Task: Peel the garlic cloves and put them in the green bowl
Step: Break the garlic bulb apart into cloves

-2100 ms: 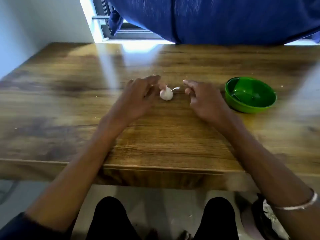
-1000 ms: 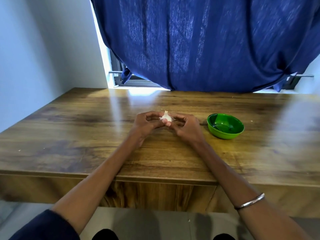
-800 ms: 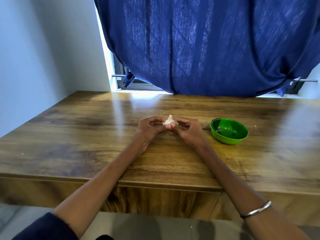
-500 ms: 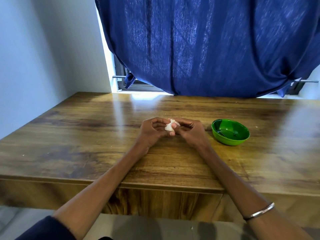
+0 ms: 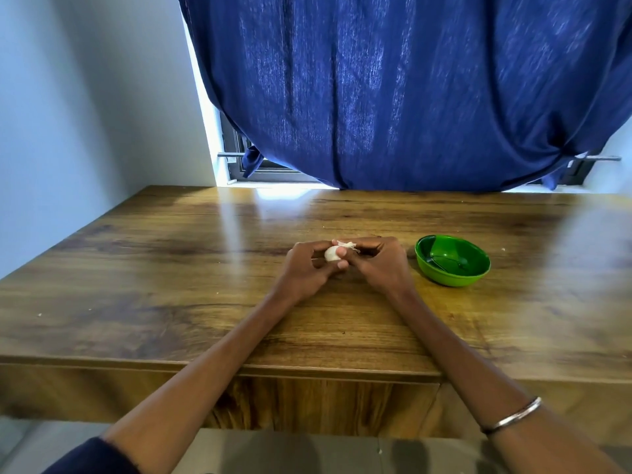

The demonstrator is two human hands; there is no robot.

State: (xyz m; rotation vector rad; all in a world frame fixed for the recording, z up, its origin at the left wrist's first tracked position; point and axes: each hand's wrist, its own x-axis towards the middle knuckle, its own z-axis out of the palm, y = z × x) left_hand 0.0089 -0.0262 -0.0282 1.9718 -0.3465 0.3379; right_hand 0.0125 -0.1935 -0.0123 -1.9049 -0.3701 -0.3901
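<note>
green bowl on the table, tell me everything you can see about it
The small round green bowl, glossy like plastic, stands upright on the brown wooden table, to the right of the right hand and apart from it. Its rim is thin and even, and its inside is a shade darker with bright reflections. No garlic shows inside it. Nothing touches it but the tabletop.

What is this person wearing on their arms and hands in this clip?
Both forearms are bare. The left arm shows a dark navy sleeve pushed up near the elbow. The right wrist carries a thin silver metal bangle. No gloves; whether there are rings cannot be told.
</note>
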